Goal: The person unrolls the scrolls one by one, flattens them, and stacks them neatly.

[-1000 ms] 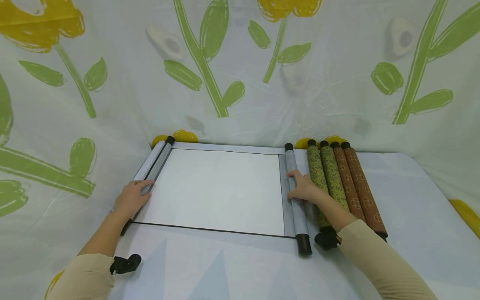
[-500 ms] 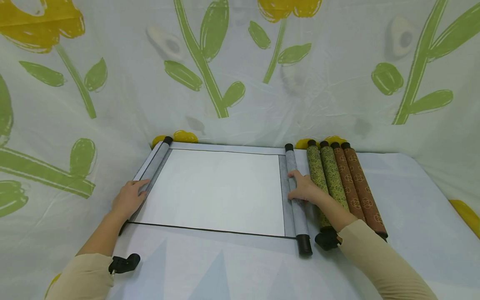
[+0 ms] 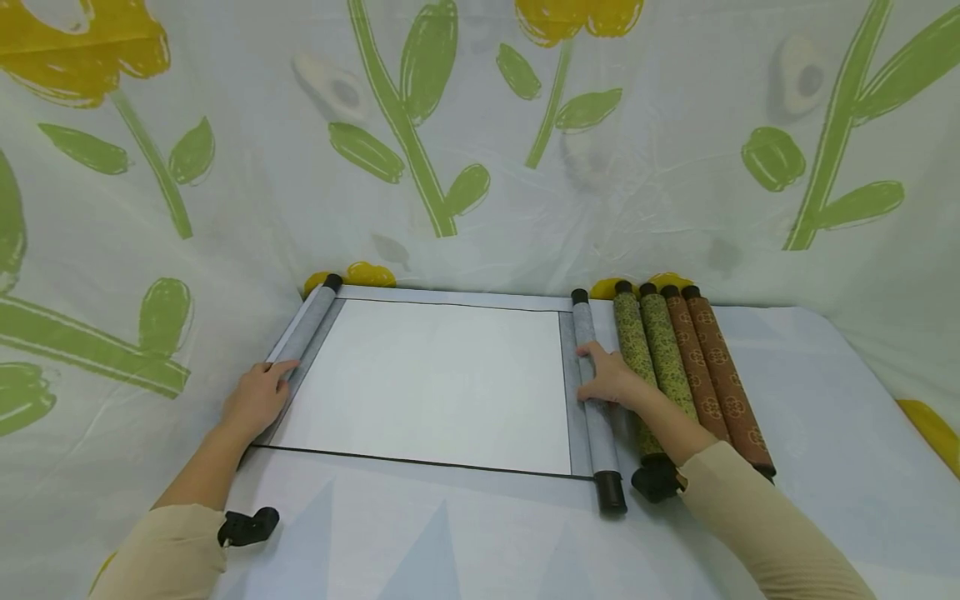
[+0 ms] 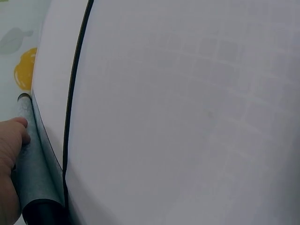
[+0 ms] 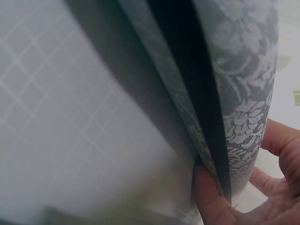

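A blank scroll [image 3: 442,379] with grey borders lies partly unrolled on the table, a black-capped roller at each end. My left hand [image 3: 255,398] grips the left roller [image 3: 311,321], which slants away from me. In the left wrist view, thumb and finger of that hand [image 4: 9,164] lie along the grey roll [image 4: 35,164]. At the other end my right hand [image 3: 609,375] holds the right roller [image 3: 597,429] between thumb and fingers. Its patterned grey cloth [image 5: 246,79] shows closely in the right wrist view, with fingers [image 5: 211,194] curled at its edge.
Two green patterned rolled scrolls [image 3: 662,342] and two brown ones [image 3: 723,367] lie side by side just right of the right roller, partly under my right forearm. A pale cloth covers the table [image 3: 840,433]. Behind it hangs a flower-printed curtain [image 3: 525,208].
My left hand and the left roller have shifted slightly left, and a wider strip of grey border shows beside the roller. The right hand has stayed nearly still.
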### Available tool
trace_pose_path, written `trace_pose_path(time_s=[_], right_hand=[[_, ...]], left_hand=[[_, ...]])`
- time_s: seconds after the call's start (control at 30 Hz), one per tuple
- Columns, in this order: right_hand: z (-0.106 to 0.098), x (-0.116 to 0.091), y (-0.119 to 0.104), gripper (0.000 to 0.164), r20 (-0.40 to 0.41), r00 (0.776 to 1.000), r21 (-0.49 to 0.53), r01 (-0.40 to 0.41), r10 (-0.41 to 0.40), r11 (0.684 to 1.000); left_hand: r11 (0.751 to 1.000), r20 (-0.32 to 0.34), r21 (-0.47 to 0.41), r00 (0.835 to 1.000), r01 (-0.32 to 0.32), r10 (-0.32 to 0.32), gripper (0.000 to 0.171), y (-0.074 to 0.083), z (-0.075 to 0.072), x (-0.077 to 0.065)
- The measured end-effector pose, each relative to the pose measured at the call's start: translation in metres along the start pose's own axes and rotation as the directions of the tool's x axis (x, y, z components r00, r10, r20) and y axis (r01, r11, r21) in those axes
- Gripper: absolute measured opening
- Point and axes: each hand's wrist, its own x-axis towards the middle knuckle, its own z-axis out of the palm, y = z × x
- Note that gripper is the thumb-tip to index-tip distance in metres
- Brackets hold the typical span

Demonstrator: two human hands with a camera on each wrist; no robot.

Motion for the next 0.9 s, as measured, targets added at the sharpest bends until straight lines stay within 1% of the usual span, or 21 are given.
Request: trace_pose_path(time_s=[0.23,0.67,0.9], right_hand=[[-0.0004,-0.0008,0.0009,0.072,0.009,1.000,0.008,-0.002,0.002,1.000],[-0.0026,-0.0033,-0.0019,0.073,0.025,1.000,0.012,-0.010,0.010,1.000],[-0.0012,-0.0020,-0.0034,0.073,0.016,0.999,0.025,-0.036,0.036,0.999]], left_hand=[[0.999,0.050,-0.017,0.998,0.036,-0.035,0.041,-0.0029,0.0008,0.0030],[1.000,0.000,-0.029,1.000,0.002,-0.002,0.039,-0.0063,0.0024,0.0069],[1.000,-0.025,-0.023,1.000,0.007,-0.008,0.039,-0.0063,0.0043,0.0072]])
